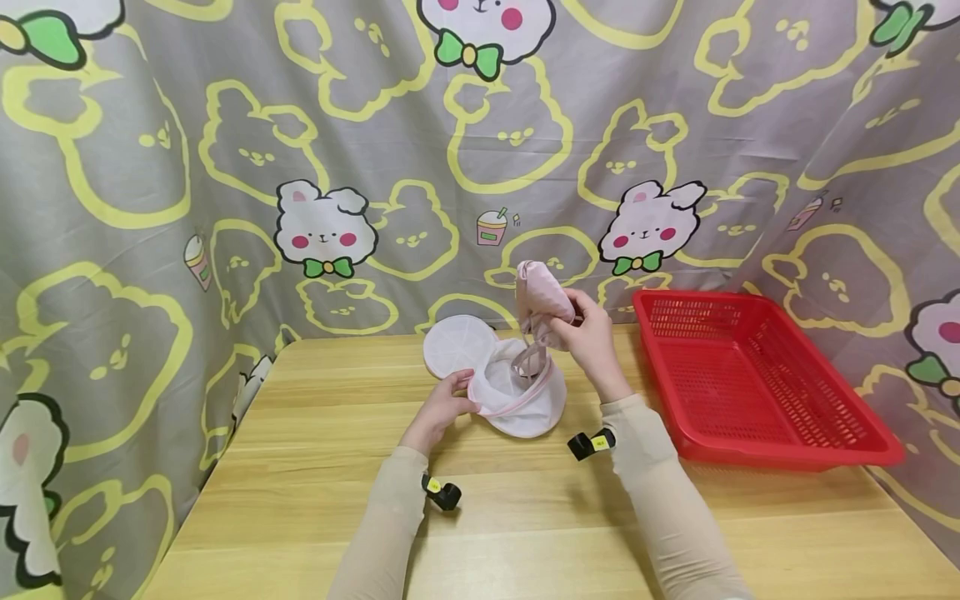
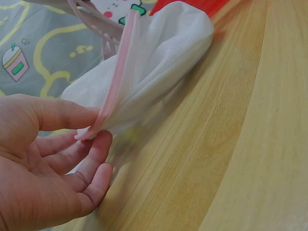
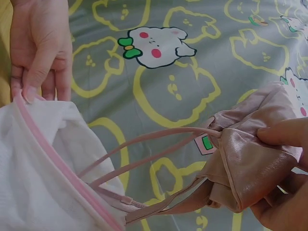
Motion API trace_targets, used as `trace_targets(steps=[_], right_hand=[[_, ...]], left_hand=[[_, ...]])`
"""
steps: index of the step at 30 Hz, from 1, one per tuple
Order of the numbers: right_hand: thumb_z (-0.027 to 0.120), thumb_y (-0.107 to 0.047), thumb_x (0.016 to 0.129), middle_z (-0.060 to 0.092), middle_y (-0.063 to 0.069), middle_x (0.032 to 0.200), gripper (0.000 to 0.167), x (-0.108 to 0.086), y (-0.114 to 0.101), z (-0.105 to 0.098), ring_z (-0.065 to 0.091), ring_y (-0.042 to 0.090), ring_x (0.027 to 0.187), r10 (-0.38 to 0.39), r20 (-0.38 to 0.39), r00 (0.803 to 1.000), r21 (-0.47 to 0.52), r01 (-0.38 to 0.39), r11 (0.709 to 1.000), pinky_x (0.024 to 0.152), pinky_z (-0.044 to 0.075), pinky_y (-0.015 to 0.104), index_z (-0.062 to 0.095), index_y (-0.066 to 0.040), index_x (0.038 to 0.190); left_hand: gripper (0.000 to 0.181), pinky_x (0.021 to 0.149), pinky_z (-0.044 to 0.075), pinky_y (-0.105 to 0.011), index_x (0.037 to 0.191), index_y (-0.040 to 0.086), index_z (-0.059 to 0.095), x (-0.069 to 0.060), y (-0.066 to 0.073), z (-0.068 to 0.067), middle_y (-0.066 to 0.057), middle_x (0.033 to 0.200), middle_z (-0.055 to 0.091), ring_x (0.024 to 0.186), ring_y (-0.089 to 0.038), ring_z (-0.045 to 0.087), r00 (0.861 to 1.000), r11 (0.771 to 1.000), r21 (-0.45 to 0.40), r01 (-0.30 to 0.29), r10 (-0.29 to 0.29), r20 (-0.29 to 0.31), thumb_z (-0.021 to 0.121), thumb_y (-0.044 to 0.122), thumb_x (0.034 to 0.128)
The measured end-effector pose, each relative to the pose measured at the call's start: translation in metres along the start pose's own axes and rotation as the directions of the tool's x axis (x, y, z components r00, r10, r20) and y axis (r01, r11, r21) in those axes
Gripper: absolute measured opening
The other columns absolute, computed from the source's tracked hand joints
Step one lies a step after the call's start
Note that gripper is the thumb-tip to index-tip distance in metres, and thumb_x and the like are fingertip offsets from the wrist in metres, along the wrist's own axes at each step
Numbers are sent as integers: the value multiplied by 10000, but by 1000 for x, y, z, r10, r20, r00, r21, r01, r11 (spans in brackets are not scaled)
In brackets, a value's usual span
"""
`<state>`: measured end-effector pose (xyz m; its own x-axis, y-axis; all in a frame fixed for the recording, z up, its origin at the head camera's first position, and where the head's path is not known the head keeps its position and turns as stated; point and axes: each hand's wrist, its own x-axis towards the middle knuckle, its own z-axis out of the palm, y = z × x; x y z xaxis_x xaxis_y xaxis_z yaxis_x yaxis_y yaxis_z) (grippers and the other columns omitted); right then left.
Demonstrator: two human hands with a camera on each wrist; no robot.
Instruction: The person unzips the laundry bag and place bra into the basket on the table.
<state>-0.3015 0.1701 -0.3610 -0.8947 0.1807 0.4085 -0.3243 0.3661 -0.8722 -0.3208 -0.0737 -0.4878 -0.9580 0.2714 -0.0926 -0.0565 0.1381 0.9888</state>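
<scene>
A pale pink satiny bra hangs above a white mesh laundry bag, gripped by my right hand. In the right wrist view, thin straps run from the bra down into the bag's mouth; their far ends are hidden inside. My left hand pinches the bag's pink zippered rim between thumb and fingers, as the left wrist view shows at the zipper. The bag's mouth gapes upward. Behind it lies a round white mesh piece; whether it joins the bag I cannot tell.
A red perforated plastic basket stands on the right of the wooden table. A grey curtain with bunny prints hangs behind the table and along both sides.
</scene>
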Motion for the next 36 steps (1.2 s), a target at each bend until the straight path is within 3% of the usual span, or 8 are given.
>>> trace_targets(steps=[8,36], right_hand=[[669,-24,828,665,182,1134,397,4,-7,-11,579,186,915,-33,-10,999,-31,33,999,728,456,104,625,-36,1222],[644,-82,867,643,148,1198,416,9,-14,-41,569,178,987,-41,-35,999,-91,38,995,776,468,120,595,-67,1280]], left_hand=[[692,923,493,-285,1414,-7,438,1,-1,0,-235,1382,500,1257,-307,486,1000,1000,-5,-6,6,1,650,-121,765],[697,978,477,-345,1425,-7,422,1,-2,0,-241,1414,474,1294,-326,461,1000,1000,4,3,-3,8,648,-107,773]])
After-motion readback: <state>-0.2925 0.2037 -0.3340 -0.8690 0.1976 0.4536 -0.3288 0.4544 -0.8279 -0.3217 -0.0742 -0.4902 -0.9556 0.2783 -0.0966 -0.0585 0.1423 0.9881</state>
